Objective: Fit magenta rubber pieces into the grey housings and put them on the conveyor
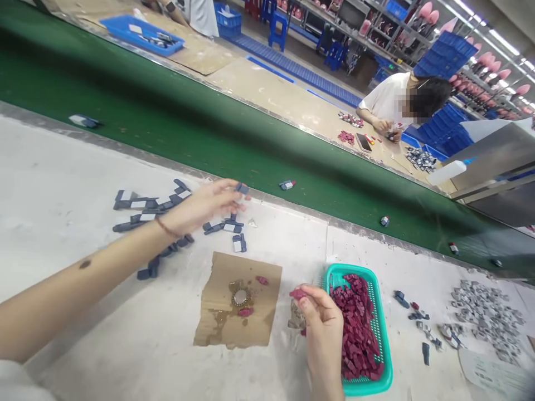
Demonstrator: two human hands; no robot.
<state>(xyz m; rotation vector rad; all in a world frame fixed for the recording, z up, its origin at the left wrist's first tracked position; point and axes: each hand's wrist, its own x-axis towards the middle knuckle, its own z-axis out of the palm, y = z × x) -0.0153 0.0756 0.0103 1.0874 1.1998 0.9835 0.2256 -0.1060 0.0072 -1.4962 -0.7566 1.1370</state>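
My left hand (213, 203), slightly blurred, is stretched out above the table near the green belt. At its fingertips it holds a small dark blue part (241, 188). More dark blue parts with white faces (144, 204) lie under and around that wrist. My right hand (324, 323) pinches a small dark red piece (297, 293) between thumb and fingers, just left of the green basket (389, 356). Dark red pieces (355, 328) fill that basket. Left of my right hand, a brown cardboard sheet (254, 334) carries a small round cap (240, 297), wet stains and two red pieces (246, 312).
A green conveyor belt (234, 147) runs across beyond the table, carrying several small parts (287, 185). At right lies a pile of grey pieces (487, 317). Across the belt a co-worker (388, 100) handles small parts; a blue tray (142, 34) stands at far left.
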